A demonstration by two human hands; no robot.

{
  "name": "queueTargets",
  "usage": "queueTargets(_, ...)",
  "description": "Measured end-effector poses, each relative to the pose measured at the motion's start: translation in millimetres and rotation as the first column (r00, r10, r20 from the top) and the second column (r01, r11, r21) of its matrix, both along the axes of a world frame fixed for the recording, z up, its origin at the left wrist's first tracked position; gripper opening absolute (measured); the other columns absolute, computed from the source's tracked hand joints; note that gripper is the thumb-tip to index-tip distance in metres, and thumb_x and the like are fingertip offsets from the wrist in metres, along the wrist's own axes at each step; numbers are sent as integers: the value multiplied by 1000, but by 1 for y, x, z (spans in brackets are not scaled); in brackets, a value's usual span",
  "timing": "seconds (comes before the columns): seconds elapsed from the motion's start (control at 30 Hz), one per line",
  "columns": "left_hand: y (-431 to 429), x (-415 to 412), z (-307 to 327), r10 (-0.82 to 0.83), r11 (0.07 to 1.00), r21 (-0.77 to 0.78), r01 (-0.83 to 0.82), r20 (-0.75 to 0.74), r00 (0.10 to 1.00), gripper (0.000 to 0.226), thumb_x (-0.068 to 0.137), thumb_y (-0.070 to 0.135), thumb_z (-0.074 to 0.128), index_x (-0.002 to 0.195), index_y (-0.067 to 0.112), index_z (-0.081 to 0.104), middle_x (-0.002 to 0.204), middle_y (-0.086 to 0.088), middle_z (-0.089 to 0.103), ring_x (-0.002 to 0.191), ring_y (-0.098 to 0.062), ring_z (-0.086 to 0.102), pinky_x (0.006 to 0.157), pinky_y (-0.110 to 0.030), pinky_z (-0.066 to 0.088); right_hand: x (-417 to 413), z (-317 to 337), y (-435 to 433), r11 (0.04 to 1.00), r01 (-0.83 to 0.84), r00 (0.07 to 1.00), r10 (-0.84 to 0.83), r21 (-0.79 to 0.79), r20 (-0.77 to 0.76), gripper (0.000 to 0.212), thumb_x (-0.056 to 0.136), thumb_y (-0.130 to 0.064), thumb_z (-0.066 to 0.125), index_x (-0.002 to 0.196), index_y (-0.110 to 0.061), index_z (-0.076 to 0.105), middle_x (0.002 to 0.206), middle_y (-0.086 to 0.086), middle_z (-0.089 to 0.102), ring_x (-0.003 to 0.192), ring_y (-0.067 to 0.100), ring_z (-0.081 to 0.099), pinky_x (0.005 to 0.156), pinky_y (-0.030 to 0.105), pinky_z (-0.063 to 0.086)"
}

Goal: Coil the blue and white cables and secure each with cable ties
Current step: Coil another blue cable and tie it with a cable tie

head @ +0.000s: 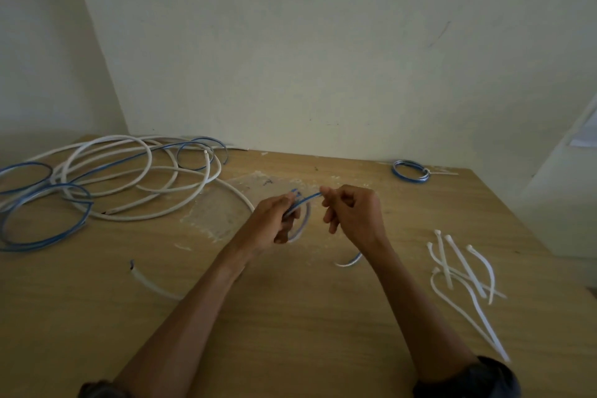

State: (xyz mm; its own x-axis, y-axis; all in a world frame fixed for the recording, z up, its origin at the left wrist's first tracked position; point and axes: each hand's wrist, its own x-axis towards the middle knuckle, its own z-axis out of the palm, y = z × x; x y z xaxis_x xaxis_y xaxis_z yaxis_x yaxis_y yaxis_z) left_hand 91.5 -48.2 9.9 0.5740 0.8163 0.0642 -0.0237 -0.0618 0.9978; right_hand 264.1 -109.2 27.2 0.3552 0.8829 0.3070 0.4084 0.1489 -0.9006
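Note:
Above the middle of the wooden table [290, 317], my left hand [274, 220] grips a small loop of blue cable [307, 199]. My right hand [352, 210] pinches the same cable near its end. A stretch of that cable [350, 260] shows below my right wrist. Loose white cable [145, 184] and blue cable [42, 213] lie tangled at the far left. One white cable end [151, 284] curves toward my left forearm. A coiled blue cable [410, 171] with a tie on it rests at the far right. Several white cable ties [465, 271] lie to the right.
A pale wall [323, 58] rises directly behind the table's back edge. Dried white residue [226, 203] marks the tabletop under the hands. The table's right edge runs diagonally beside the ties.

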Motion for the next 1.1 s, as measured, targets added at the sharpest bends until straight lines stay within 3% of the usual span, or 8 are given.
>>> queueTargets(0.17,-5,-2,9,-156,884,-368,288,348,924,48,102,46,35,63,20,43,46,8,23,41,-8,11,40,-24,15,4,-14,6,985,-42,970,0,168,244,45,91,-62,58,116,-25,64,109,-11,65,104,4,62,83,23,50)
queueTargets(0.23,-1,-6,11,-125,839,-432,330,437,890,49,102,47,37,61,21,41,44,10,23,36,-6,12,36,-21,14,-4,-17,6,984,-98,950,48,148,309,58,87,-67,60,126,-24,55,106,-11,62,99,5,60,82,21,48)
queueTargets(0.33,4,-10,10,-94,822,-468,325,451,887,49,103,43,38,59,21,41,44,10,24,32,-2,20,33,-19,15,-10,-19,6,942,68,858,-223,329,463,52,82,-61,71,104,-17,54,89,-8,51,78,12,46,69,29,43)
queueTargets(0.43,4,-8,9,-113,822,-460,335,445,888,47,102,40,41,58,21,40,44,9,24,32,-2,20,31,-18,18,-8,-13,4,867,190,680,-455,461,575,60,81,-57,72,122,-15,58,114,4,55,101,20,49,85,38,43)
queueTargets(0.5,4,-8,9,-132,830,-442,339,436,890,46,101,38,43,58,21,39,43,8,24,32,-3,20,31,-18,23,-7,-12,5,925,97,651,-338,367,680,59,90,-45,68,141,-21,52,139,7,51,127,24,47,102,42,41)
queueTargets(0.7,9,-14,4,-155,859,-399,320,391,907,43,104,34,40,84,8,66,38,9,25,30,-4,24,42,-23,42,-9,-9,2,976,-206,780,121,69,614,46,104,3,43,147,-11,49,128,9,65,97,16,69,77,35,61)
queueTargets(0.93,8,-13,5,-221,803,-418,425,453,864,39,103,35,40,69,17,43,48,9,26,38,-6,25,51,-26,41,-4,-12,3,974,-224,891,193,27,410,29,107,-7,41,130,-8,58,82,0,60,55,24,57,51,47,49)
queueTargets(1.1,16,-19,11,16,846,-465,262,513,858,44,103,37,38,62,22,42,47,11,22,39,-6,12,35,-17,28,0,-7,3,986,-161,934,136,48,330,18,100,-30,60,109,-15,66,72,-4,65,57,12,64,52,27,54)
